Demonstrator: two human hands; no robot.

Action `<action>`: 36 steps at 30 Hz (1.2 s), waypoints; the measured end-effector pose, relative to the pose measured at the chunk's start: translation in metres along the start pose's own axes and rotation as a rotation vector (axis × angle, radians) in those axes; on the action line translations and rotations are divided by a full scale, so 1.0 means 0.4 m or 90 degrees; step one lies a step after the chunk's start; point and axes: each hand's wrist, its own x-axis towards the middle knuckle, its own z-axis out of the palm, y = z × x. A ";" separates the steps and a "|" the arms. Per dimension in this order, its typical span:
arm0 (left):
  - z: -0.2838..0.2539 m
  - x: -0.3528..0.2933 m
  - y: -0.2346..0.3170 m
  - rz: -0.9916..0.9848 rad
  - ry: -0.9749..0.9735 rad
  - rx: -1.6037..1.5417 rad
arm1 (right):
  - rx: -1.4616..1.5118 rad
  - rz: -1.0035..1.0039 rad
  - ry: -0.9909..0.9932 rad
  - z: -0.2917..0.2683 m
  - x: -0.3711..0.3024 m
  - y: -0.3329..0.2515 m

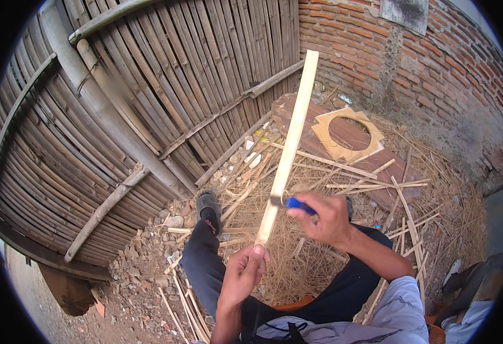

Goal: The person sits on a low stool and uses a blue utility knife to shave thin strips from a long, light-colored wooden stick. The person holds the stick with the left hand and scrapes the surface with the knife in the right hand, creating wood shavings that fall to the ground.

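Note:
A long, pale, flat bamboo strip (289,149) slants up and away from my lap. My left hand (244,269) is closed around its near end, with the thumb on top. Above my right thigh, my right hand (326,217) is wrapped around a tool with a blue handle (302,205). The tool's short grey metal end (277,200) lies at the strip's lower half and is blurred, so its exact kind cannot be told. The strip's far end reaches free in front of the fence and wall.
A bamboo fence (205,74) stands at the left and a brick wall (366,57) at the far right. On a brown board (297,117) lies a tan panel with a round hole (326,137). Thin shavings (286,275) and strips litter the ground. Another person's leg (463,281) shows at right.

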 end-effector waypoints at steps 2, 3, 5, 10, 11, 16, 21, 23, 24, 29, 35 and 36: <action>-0.008 -0.024 -0.045 -0.004 -0.019 -0.021 | 0.018 0.168 0.061 -0.040 0.052 0.080; -0.009 -0.032 -0.059 -0.005 -0.035 -0.032 | -0.008 0.189 0.105 -0.067 0.072 0.121; -0.005 -0.048 -0.059 -0.022 -0.031 -0.012 | -0.029 0.207 0.146 -0.091 0.073 0.156; -0.026 -0.018 -0.069 -0.007 0.082 0.039 | 0.015 0.137 0.021 -0.058 0.030 0.070; -0.025 -0.013 -0.067 0.012 0.096 0.060 | 0.025 0.098 -0.014 -0.039 0.016 0.054; 0.002 0.006 -0.047 0.066 0.145 0.140 | 0.059 -0.031 -0.144 0.027 -0.038 -0.007; 0.023 0.016 -0.037 0.106 0.163 0.178 | 0.104 -0.045 -0.171 0.040 -0.050 -0.045; 0.032 0.015 -0.022 0.112 0.174 0.193 | 0.117 -0.044 -0.173 0.041 -0.051 -0.046; 0.035 0.015 -0.017 0.115 0.178 0.201 | 0.123 -0.043 -0.166 0.045 -0.052 -0.041; 0.026 0.022 -0.034 0.104 0.165 0.182 | 0.112 -0.030 -0.169 0.047 -0.050 -0.039; 0.018 0.020 -0.033 0.100 0.145 0.171 | 0.101 -0.015 -0.167 0.038 -0.043 -0.048; 0.018 0.020 -0.033 0.102 0.143 0.166 | 0.096 -0.019 -0.163 0.040 -0.044 -0.047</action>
